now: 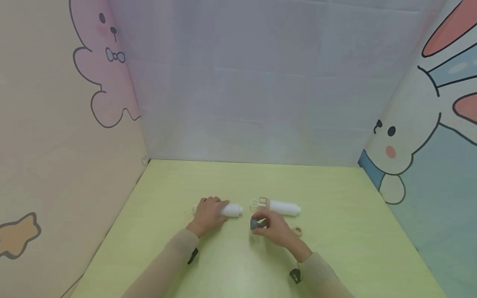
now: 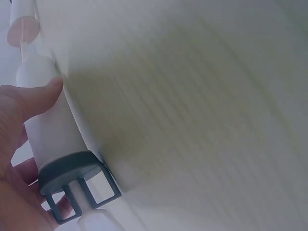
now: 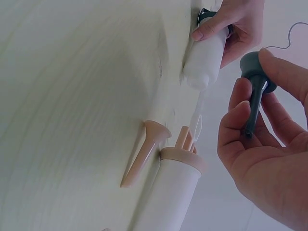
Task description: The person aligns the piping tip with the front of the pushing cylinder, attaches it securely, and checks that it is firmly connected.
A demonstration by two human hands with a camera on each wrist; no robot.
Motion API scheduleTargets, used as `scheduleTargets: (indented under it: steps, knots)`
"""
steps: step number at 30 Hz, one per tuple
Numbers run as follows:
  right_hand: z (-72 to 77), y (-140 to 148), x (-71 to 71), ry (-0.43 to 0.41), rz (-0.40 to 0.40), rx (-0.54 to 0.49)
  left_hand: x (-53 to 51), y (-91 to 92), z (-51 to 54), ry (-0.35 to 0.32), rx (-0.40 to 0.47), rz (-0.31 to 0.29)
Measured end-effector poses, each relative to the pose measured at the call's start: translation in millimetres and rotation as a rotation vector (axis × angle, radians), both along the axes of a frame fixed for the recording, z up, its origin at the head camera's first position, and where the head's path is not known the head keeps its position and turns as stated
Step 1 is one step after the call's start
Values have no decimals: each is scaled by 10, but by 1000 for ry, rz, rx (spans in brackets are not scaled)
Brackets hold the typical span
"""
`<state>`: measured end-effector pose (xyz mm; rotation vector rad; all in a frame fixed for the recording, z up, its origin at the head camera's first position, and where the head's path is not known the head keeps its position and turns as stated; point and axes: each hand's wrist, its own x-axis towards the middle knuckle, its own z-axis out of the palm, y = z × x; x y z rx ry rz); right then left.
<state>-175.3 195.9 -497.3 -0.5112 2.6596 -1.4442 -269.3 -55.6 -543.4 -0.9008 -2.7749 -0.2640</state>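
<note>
Right hand (image 1: 275, 228) pinches a dark flared nozzle (image 1: 254, 224) over the table (image 1: 208, 178), well in from its side edges. Left hand (image 1: 209, 213) grips a dark-collared white tube (image 1: 232, 210); a peach-collared tube (image 1: 285, 207) lies nearer the right edge, a peach nozzle (image 3: 147, 150) just beside it. Both nozzles are separate, so I'd judge neither tube complete. I can read no writing or brand.
</note>
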Motion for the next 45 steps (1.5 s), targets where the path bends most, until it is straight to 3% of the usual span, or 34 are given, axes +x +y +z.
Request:
scheduleTargets:
  steps: [10,16,22,34,45]
  knots:
    - [6,12,-23,14,-19,9,36,-16,9,-8,15,17]
    - [55,35,-42,26,-35,5,45,-21,56,47,31,12]
    - [50,72,-66,19,-32,-15,64,-7,138,78,57,5]
    - [70,134,-120,56,-62,-22,238,90,424,33,89,-15]
    - [79,162,-142,39,-89,-26,360,176,481,95,83,-21]
